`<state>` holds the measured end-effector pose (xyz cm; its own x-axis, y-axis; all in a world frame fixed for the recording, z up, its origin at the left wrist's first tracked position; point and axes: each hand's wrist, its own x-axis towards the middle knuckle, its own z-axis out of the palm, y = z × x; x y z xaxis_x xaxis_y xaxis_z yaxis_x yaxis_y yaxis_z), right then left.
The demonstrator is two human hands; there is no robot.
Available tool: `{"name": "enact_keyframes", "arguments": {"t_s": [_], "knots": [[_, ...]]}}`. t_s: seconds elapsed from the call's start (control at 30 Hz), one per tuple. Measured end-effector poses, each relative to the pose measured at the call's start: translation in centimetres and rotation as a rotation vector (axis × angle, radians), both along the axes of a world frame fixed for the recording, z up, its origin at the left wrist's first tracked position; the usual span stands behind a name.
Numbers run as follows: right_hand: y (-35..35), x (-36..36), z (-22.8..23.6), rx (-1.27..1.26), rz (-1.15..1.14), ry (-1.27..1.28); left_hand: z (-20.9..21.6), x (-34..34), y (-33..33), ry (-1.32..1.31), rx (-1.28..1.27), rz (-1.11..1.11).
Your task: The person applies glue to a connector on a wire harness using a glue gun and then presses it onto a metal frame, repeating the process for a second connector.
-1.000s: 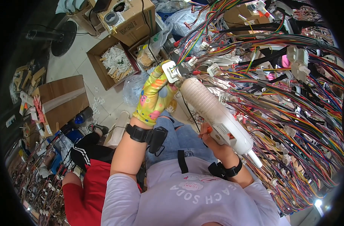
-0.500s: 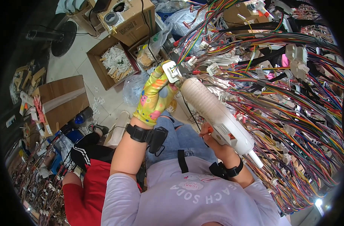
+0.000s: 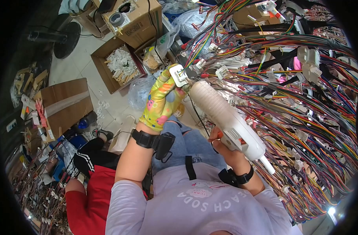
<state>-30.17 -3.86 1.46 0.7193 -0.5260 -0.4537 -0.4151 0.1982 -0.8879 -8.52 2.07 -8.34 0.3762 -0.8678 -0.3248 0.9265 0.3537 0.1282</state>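
My left hand (image 3: 160,103), in a yellow glove with coloured spots, is closed on a white plastic connector (image 3: 179,76). Thin coloured wires (image 3: 189,59) run from that connector up into the bundles. A white hot glue gun (image 3: 224,117) with a ribbed, browned barrel slants across the view, its nozzle end at the connector beside my gloved fingertips. Whether the tip touches the connector I cannot tell. Bare and curled around the handle, my right hand (image 3: 229,154) grips the glue gun from below, partly hidden by its body. A white glue stick (image 3: 267,164) sticks out of the rear.
Dense bundles of coloured wires (image 3: 300,102) with white connectors fill the right side. An open cardboard box (image 3: 98,58) of white scraps stands on the floor beyond my left hand. A person in a red top (image 3: 93,196) sits at the left. A black cable (image 3: 152,27) hangs nearby.
The glue gun and my right hand have shifted very slightly right and downward. My left hand keeps the connector in nearly the same place.
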Motion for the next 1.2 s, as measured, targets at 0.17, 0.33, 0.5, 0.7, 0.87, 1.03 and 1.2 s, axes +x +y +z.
{"name": "enact_keyframes", "arguments": {"t_s": [0.17,0.33,0.5,0.7,0.87,1.03,1.2], "knots": [[-0.1,-0.2,-0.2,-0.006,0.025,-0.02,-0.4,0.0,0.1,-0.005,0.026,0.001],[0.0,-0.1,0.0,-0.027,0.022,0.035,0.1,0.0,-0.1,-0.027,0.036,0.003],[0.2,0.1,-0.3,0.021,0.008,0.012,-0.1,0.0,0.1,-0.069,0.053,0.002],[0.2,0.4,0.0,0.084,-0.029,0.0,0.2,0.0,0.0,-0.097,0.105,0.001],[0.2,-0.1,-0.8,0.08,-0.058,-0.045,0.1,0.0,0.0,-0.089,0.07,-0.008],[0.2,0.4,-0.4,0.072,-0.05,-0.015,0.0,0.1,0.2,-0.109,0.063,-0.022],[0.0,-0.2,-1.2,0.031,0.002,0.019,-0.3,0.1,0.2,-0.104,0.061,-0.028]]}}
